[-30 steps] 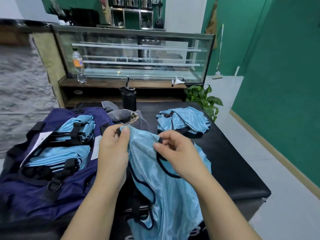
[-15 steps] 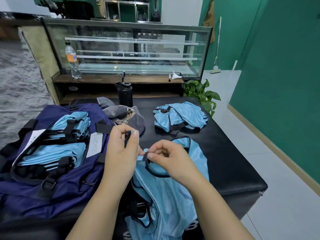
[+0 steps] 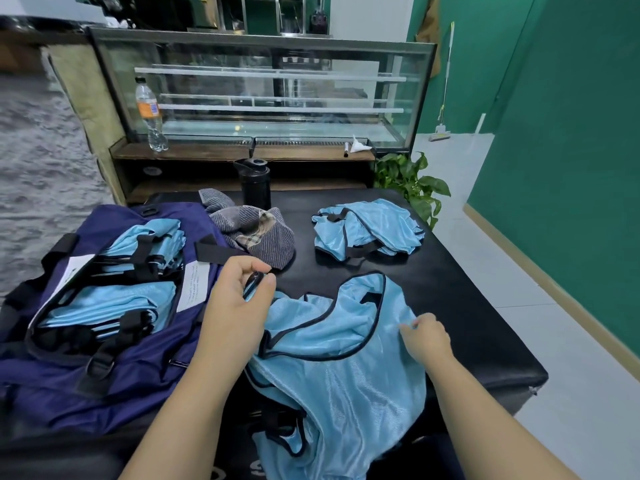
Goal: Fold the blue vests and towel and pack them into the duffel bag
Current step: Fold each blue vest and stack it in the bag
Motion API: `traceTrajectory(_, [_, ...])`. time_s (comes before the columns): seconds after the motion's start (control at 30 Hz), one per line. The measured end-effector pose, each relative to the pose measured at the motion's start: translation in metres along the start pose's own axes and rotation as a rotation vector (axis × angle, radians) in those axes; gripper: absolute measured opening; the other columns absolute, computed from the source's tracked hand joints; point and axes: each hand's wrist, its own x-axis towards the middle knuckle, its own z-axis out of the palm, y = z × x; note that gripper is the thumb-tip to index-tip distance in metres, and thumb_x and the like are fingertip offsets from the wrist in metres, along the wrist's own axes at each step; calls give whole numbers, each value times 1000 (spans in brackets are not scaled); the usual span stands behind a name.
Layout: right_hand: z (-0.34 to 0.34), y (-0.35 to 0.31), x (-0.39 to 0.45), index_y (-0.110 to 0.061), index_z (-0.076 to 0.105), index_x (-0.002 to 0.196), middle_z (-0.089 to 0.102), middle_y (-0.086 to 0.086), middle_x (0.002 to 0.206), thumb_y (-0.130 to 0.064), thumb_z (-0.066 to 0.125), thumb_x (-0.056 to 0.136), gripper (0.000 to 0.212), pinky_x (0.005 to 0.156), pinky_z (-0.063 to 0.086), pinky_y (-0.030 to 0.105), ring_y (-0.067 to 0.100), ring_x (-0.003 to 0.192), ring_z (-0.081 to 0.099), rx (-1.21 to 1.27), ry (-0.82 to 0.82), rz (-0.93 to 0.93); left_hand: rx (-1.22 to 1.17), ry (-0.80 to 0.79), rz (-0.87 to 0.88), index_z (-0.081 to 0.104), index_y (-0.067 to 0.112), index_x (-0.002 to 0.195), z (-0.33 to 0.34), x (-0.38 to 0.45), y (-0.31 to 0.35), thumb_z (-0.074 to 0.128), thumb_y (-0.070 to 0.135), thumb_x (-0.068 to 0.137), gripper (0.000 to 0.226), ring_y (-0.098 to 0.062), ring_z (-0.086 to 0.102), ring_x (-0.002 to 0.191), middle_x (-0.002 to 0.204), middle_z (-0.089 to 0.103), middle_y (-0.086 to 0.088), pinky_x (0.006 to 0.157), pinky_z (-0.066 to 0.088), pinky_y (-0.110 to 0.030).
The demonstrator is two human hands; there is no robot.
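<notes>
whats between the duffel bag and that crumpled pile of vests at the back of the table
In the head view, the striped towel lies bunched between the duffel bag and the vest pile, touching the bag.

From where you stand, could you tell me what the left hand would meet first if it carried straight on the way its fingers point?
Probably the towel: the left hand, pinching the vest, points up-table toward it, though depth is unclear.

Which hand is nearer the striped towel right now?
Left. The left hand pinches the vest's black-trimmed edge just in front of the striped towel; the right hand grips the vest's far side, well away.
</notes>
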Motion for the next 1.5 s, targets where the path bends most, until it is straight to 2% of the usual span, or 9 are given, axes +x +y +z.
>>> traceTrajectory(0.17, [5,4,-10,1,41,112,51,11,99,-21,68,85,44,70,40,29,23,87,52,354,-57,94,-65,46,-2,53,27,85,-9,6,-1,56,7,93,22,-10,39,58,67,43,8,59,34,-29])
traceTrajectory(0.3, [8,0,-24,-11,48,72,50,10,73,-15,70,72,23,57,37,29,20,64,47,362,-218,67,-53,30,-21,54,31,83,-14,1,0,57,10,92,23,-14,40,57,66,45,7,58,34,-31])
traceTrajectory(0.57, [-24,-44,-87,-7,62,84,70,11,86,-18,69,84,13,69,52,32,21,74,66,751,-394,-161,-92,35,-83,59,37,75,-32,-15,8,58,13,92,29,-13,36,52,63,47,12,54,31,-32])
traceTrajectory(0.83, [-31,-59,-170,-23,41,59,36,10,74,-26,73,59,33,56,28,32,19,63,33,985,-452,-355,62,-73,-68,64,22,82,-27,-70,-8,63,15,89,10,-6,44,52,51,54,16,58,37,-30])
traceTrajectory(0.93, [-33,-48,-188,-16,51,83,56,11,84,-6,62,67,23,56,44,25,19,67,52,1079,-527,-451,-4,-140,-130,66,22,86,-22,-92,-10,61,20,91,7,-7,39,45,46,51,13,49,36,-26])
traceTrajectory(1.03, [-40,-38,-204,-16,52,119,66,1,118,3,52,69,54,73,54,24,16,96,66,1088,-581,-549,-81,-311,-306,62,10,82,-16,-112,-3,57,38,91,30,-11,28,38,47,31,5,41,26,-20])
traceTrajectory(1.17, [-45,-26,-216,-18,54,125,65,2,123,5,50,69,61,77,54,27,18,104,66,1046,-595,-593,-121,-510,-377,51,14,81,-9,-134,7,49,66,78,53,-13,21,45,70,18,-10,41,24,-23])
traceTrajectory(1.33, [-48,-16,-223,-18,56,124,66,-1,122,8,55,86,46,86,55,33,23,110,64,1047,-590,-600,-312,-347,-314,68,21,107,-9,-139,13,54,22,96,17,-11,23,40,64,41,-6,38,23,-22])
traceTrajectory(1.5, [-48,-18,-228,-19,54,126,67,0,120,-7,62,74,54,77,56,28,21,106,66,1106,-597,-592,-255,-323,-247,56,34,128,-22,-139,15,56,10,92,43,-14,26,41,74,44,-16,39,22,-21])
